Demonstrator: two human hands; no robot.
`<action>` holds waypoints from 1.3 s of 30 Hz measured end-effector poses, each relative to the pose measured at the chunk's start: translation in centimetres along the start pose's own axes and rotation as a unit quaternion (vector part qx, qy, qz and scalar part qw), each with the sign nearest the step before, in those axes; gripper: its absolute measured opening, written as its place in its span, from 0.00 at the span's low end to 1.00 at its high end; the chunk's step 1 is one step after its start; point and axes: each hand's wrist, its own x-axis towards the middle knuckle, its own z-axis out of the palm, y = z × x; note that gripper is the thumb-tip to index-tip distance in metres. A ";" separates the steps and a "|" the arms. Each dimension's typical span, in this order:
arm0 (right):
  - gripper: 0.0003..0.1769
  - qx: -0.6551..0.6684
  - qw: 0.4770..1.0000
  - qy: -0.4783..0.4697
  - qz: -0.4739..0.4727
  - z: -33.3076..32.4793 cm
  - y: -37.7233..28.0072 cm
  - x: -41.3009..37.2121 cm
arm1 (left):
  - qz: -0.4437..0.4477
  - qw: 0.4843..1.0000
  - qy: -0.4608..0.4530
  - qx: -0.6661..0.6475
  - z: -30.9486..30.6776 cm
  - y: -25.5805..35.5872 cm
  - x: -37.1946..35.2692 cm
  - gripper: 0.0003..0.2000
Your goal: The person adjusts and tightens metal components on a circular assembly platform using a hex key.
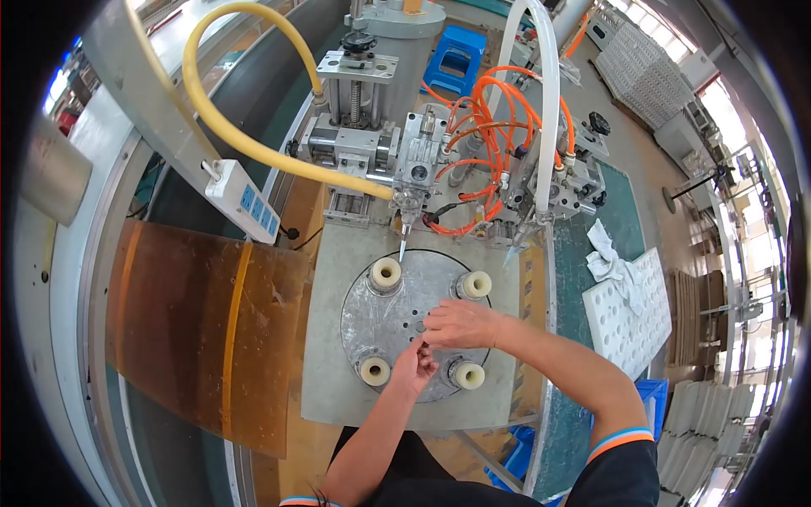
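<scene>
My left hand (414, 365) and my right hand (460, 325) meet over the middle of a round metal turntable (363, 317). The fingertips of both are pinched together and touch or nearly touch. Whatever lies between them is too small or hidden to make out. Several cream ring-shaped holders stand around the disc: one at the upper left (385, 273), one at the upper right (476, 285), one at the lower left (373, 370). Another cream holder (467, 374) is just below my right hand. A thin nozzle (404, 241) points down close to the upper left holder.
Behind the turntable stands a machine (355, 152) with a yellow hose (207, 93) and orange tubes (498, 127). On the right are a white perforated tray (634, 321) and a white cloth (610, 262). An amber sheet (186, 329) and a power strip (245, 203) are left.
</scene>
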 end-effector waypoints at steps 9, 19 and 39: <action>0.17 0.355 0.700 0.420 0.456 4.3 -5.3 -0.7 | 0.356 0.864 -0.024 0.355 4.6 2.5 -0.9 0.12; 0.14 0.167 0.619 0.486 0.595 2.8 -21.4 -10.2 | 0.495 0.210 -0.012 0.843 7.5 4.4 12.6 0.29; 0.11 0.546 0.427 0.583 0.424 11.1 -34.7 -8.2 | 0.080 0.594 -0.309 0.739 -10.9 -9.9 -17.3 0.20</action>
